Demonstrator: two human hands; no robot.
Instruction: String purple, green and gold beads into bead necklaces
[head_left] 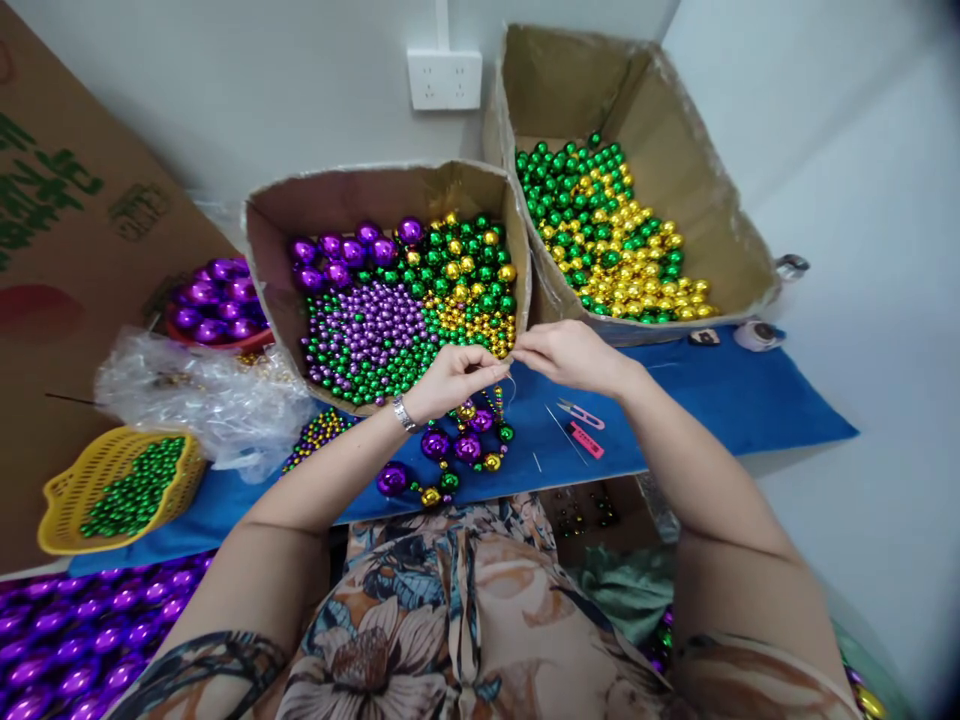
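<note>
Floral garment nearest; left hand pinches thread, right hand closed, contents unclear. Slippage, I judge, could spill strung beads.

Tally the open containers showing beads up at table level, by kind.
Cardboard boxes: 2
Yellow basket: 1
Red container: 1
Total: 4

We're getting decent room over the blue cloth right of the pink snips, but the near box and far box are walling us off ahead, and the bead strand is cluttering below our left hand.
</note>
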